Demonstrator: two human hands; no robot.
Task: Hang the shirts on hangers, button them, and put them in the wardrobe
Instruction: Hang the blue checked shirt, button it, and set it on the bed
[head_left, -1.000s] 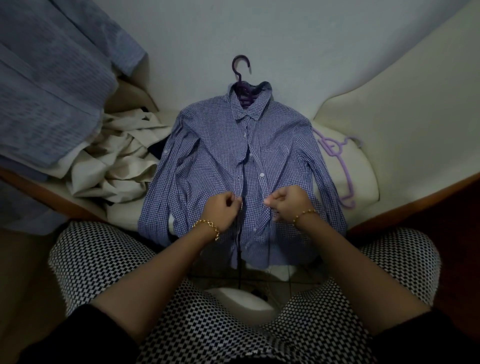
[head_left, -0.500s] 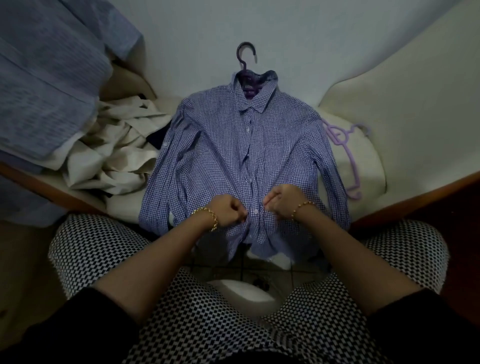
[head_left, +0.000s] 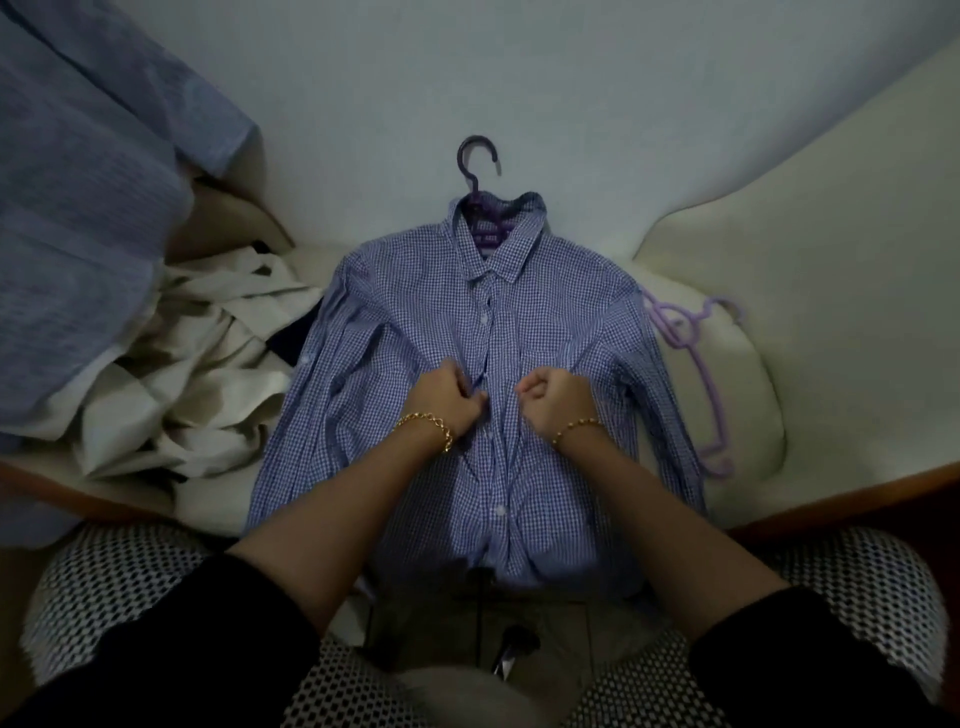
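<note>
1. Checked shirt (head_left: 545, 364): on a dark purple hanger (head_left: 478, 161); laid front-up on a cream seat (head_left: 753, 415), collar away from the person.
2. Left hand (head_left: 452, 397): at the shirt's mid-front, fingers curled, pinching the placket edge; right hand (head_left: 553, 402): just beside it, curled on the opposite edge.
3. Step, as judged: buttoning, roughly midway down; next move calls for lining button with hole, then pushing through.
4. Right of shirt: spare lilac hanger (head_left: 696, 374); left of shirt: crumpled cream garments (head_left: 208, 353).
</note>
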